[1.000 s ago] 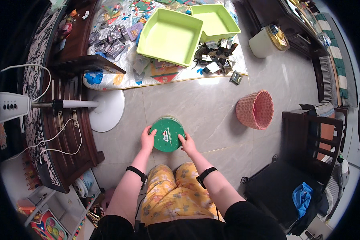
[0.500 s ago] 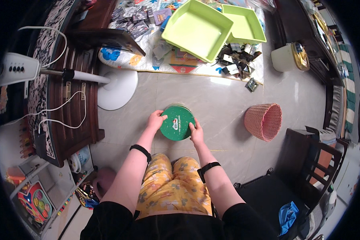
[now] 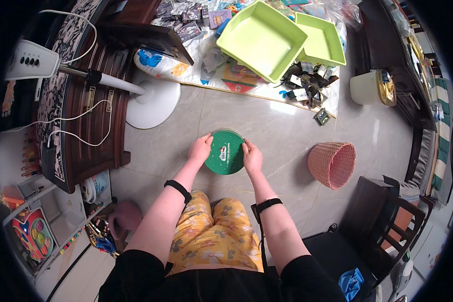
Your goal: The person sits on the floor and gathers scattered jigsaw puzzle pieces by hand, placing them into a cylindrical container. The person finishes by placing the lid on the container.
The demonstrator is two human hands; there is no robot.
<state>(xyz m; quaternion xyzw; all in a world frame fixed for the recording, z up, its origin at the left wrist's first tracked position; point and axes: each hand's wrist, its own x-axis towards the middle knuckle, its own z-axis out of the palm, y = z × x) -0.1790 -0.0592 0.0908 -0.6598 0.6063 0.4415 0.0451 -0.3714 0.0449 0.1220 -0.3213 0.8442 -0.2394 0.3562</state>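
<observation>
A round green tin with a small white-and-red picture on its flat lid is held out in front of my knees, above the tiled floor. My left hand grips its left edge, the thumb near the rim. On the opposite side my right hand has closed round the right rim. Both sets of fingers partly vanish beneath the tin. The lid faces up at me, and whatever the tin contains is hidden.
A pink woven basket lies tipped on the floor to the right, near a black chair. Ahead, two lime-green trays and dark packets cover a patterned mat. A white fan base stands left, beside a wooden cabinet.
The view has turned slightly, shifting the surroundings. My right hand has moved up along the tin's rim, and its fingers have shifted their hold. The tin stays between both hands.
</observation>
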